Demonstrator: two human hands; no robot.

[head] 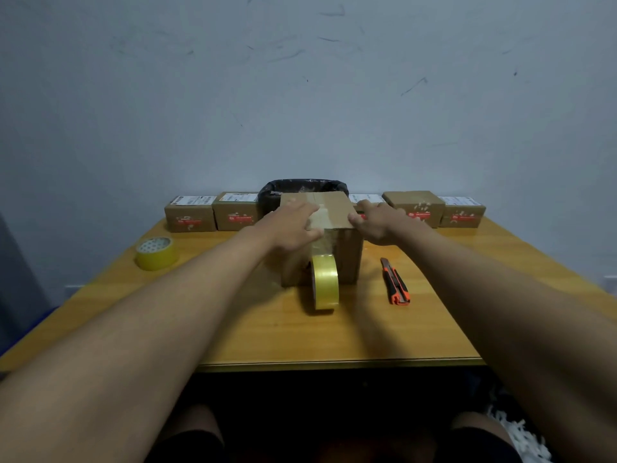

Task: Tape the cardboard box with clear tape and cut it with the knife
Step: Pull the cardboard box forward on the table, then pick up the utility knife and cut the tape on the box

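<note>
A brown cardboard box stands in the middle of the wooden table. Clear tape runs over its top and down its front face to a tape roll that stands on edge against the box's front. My left hand lies flat on the left of the box top, fingers over the tape strip. My right hand rests against the box's upper right edge with fingers spread. An orange and black utility knife lies on the table to the right of the box, untouched.
A second tape roll lies flat at the table's left. Several small taped boxes line the back edge by the wall, with a black-lined bin behind the main box. The table's front edge is near my knees.
</note>
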